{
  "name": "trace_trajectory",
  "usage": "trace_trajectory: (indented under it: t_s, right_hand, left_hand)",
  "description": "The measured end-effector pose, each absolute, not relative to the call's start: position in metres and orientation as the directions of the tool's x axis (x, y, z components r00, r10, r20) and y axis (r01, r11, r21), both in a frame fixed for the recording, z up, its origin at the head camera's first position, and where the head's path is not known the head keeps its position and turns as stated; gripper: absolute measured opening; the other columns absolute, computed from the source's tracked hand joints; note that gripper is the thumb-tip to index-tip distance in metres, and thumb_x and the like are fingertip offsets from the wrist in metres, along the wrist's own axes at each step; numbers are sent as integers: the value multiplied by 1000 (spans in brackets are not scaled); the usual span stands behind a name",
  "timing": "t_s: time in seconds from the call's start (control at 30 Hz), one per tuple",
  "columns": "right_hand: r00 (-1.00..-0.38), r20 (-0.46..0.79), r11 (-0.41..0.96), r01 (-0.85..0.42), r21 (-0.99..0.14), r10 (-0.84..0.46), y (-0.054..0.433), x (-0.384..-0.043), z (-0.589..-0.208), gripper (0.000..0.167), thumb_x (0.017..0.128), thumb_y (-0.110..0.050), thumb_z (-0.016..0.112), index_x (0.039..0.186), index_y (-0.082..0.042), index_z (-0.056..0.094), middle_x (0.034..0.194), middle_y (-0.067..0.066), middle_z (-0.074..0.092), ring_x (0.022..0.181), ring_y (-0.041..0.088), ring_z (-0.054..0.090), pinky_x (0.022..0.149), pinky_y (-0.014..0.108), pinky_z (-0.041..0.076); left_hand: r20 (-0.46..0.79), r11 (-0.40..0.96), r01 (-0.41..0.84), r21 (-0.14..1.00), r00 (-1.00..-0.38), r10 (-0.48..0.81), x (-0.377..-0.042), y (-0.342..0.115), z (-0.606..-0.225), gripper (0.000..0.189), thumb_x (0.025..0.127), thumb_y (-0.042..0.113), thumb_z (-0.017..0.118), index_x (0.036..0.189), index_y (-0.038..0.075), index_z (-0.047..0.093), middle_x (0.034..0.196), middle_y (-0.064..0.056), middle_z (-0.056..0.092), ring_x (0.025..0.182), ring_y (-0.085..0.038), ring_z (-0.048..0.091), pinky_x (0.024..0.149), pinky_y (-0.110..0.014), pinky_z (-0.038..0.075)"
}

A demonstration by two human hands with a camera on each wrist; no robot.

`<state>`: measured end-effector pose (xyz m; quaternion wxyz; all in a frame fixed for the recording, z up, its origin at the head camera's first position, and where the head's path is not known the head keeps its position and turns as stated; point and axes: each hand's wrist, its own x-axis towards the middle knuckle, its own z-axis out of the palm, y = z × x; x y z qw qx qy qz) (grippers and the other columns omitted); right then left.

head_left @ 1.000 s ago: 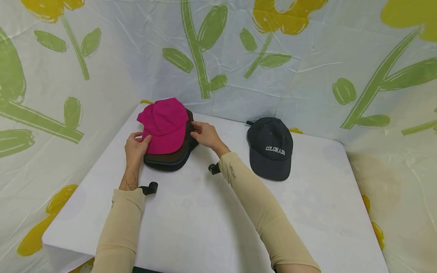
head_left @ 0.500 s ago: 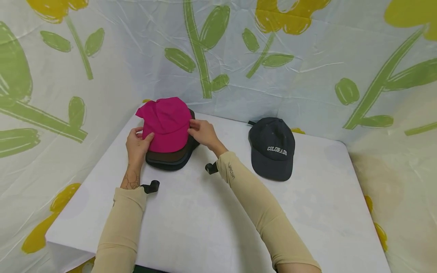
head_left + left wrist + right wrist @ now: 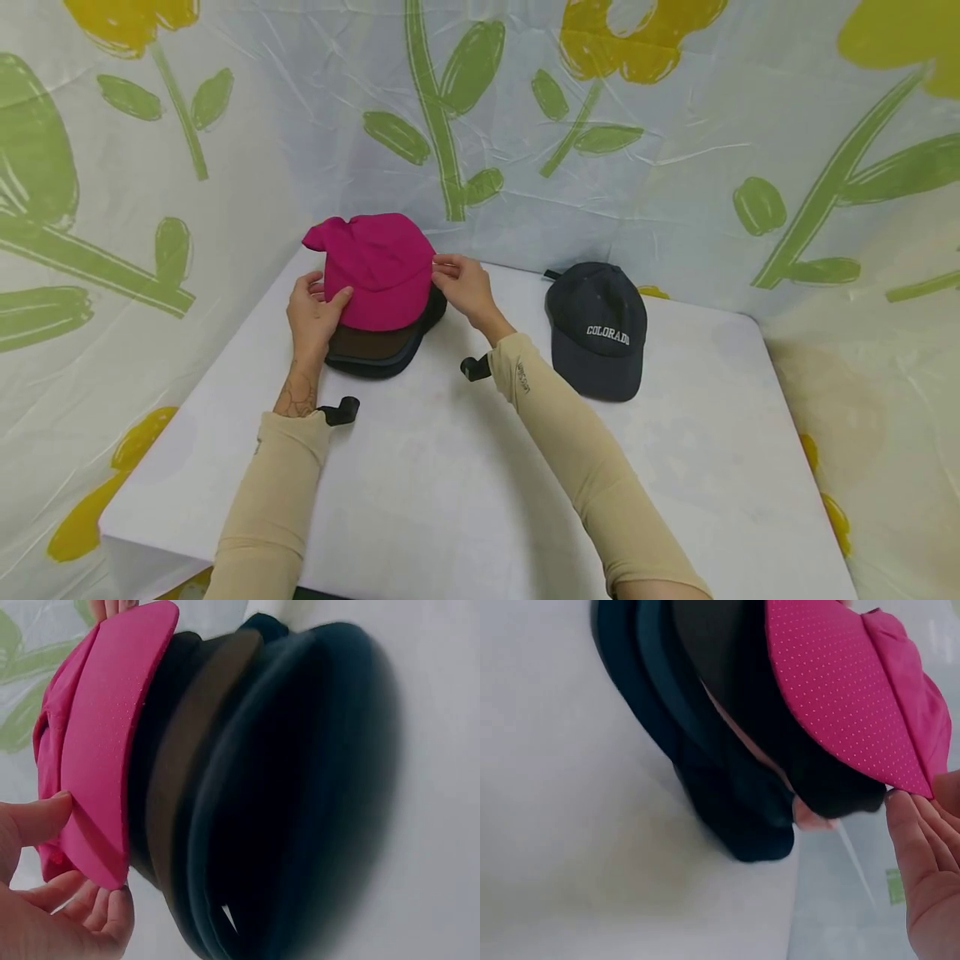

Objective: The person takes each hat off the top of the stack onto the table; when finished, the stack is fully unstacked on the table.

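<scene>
A bright pink cap (image 3: 378, 275) sits at the top of a stack of caps at the table's back left. My left hand (image 3: 313, 318) pinches its left edge by the brim, thumb on top and fingers beneath. On the opposite edge, my right hand (image 3: 467, 290) pinches it between thumb and fingers. Below lie a brown cap (image 3: 367, 343) and dark navy caps (image 3: 371, 367), their crowns mostly hidden. The left wrist view shows a gap between the pink brim (image 3: 105, 742) and the brown brim (image 3: 180, 757).
To the right, a dark cap lettered COLORADO (image 3: 596, 333) lies on the white table (image 3: 450, 483). Flower-printed sheeting (image 3: 510, 150) hangs close behind and at both sides. A small black camera mount (image 3: 341, 411) sits at the left wrist, another (image 3: 475, 367) at the right.
The right hand has come from the brown cap's side onto the pink cap's edge. Both hands have shifted the pink cap slightly right and back, baring more of the brown brim.
</scene>
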<state>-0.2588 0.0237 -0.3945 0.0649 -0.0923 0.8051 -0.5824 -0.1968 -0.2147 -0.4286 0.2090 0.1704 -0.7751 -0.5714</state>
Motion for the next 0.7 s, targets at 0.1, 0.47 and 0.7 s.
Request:
trace_trajectory:
  t_s: [0.1,0.47,0.7]
  right_hand:
    - [-986,4,277,-50,-959,-166,32,-262,-393,32,99,-13,65,130,-6,65,119,11,74,109,21,72,91,27,57]
    - [-998,21,173,-31,-984,-63,79,-274,-385,31,101,-16,63,129,-4,68,113,18,73,99,26,74,85,29,60]
    - [-999,26,96,-28,-995,-20,96,-277,-379,30,100,-18,64,123,1,68,112,19,72,94,18,73,86,30,59]
  left_hand:
    - [156,290,10,957,-860,-486,-201,-208,-426,59,88,14,78,139,-4,53,127,-24,60,109,-33,58,81,-16,41]
    - [228,328,97,940,-893,-389,-214,-171,-417,53,88,11,78,135,-2,59,124,-21,64,106,-30,61,74,-13,43]
    - [255,325,139,936,-902,-349,-219,-157,-413,50,86,14,81,131,0,63,119,-19,68,101,-29,63,73,-10,47]
